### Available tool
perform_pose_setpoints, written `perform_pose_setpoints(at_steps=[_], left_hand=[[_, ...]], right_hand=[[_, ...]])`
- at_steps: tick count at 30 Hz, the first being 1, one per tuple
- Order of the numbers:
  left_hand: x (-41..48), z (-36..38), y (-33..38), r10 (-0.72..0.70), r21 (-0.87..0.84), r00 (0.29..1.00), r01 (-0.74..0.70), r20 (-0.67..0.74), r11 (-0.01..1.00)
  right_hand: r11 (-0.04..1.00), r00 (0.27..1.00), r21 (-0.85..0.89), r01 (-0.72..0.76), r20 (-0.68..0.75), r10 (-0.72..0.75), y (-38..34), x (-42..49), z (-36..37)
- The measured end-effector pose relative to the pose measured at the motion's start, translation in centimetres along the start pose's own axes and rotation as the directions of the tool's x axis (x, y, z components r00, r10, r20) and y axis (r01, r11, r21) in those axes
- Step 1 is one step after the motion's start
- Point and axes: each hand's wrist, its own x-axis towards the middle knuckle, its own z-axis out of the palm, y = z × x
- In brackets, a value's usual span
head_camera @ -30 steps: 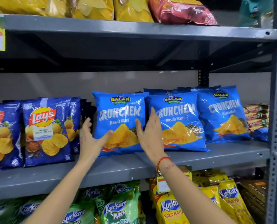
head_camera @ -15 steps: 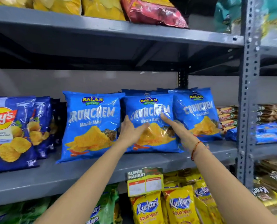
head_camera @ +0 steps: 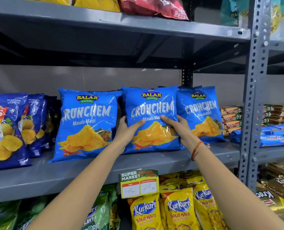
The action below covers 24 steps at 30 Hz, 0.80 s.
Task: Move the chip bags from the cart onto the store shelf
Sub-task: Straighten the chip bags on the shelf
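Both hands, left hand [head_camera: 127, 131] and right hand [head_camera: 181, 128], grip the middle Crunchem bag [head_camera: 152, 113] by its sides, standing upright on the grey shelf [head_camera: 154, 161] between two matching bags, Lay's bags [head_camera: 3, 128] further left of it.

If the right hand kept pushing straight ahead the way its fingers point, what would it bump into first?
The right hand already touches the middle Crunchem bag. Pushing on would probably press that bag into the bags behind it; how deep the row goes is hidden.
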Motion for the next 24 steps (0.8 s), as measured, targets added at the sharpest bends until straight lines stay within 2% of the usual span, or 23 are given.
perform_pose_setpoints(at_steps=[5,10,16,21,24], left_hand=[[0.2,-0.2,-0.8,0.069,0.058,0.997,-0.07,0.023,0.996],[0.3,0.2,-1.4,0.122,-0.01,0.992,-0.123,-0.034,0.992],[0.2,0.6,-2.1,0.148,0.002,0.986,-0.149,-0.073,0.989],[-1.1,0.9,-2.1,0.175,0.123,0.973,-0.157,-0.153,0.98],[-2.9,1.2,-2.1,0.218,0.193,0.956,-0.18,-0.198,0.964]], right_hand=[[1.0,0.999,-0.002,0.03,-0.018,-0.03,0.8,0.4,-0.4],[0.991,0.992,-0.041,0.13,-0.001,-0.13,0.8,0.7,-0.1],[0.988,0.989,-0.07,0.136,-0.048,-0.139,1.4,0.8,0.0],[0.968,0.969,-0.215,0.13,-0.18,-0.17,1.9,-0.4,0.2],[0.909,0.918,-0.379,0.17,-0.275,-0.287,1.9,-2.0,0.2]])
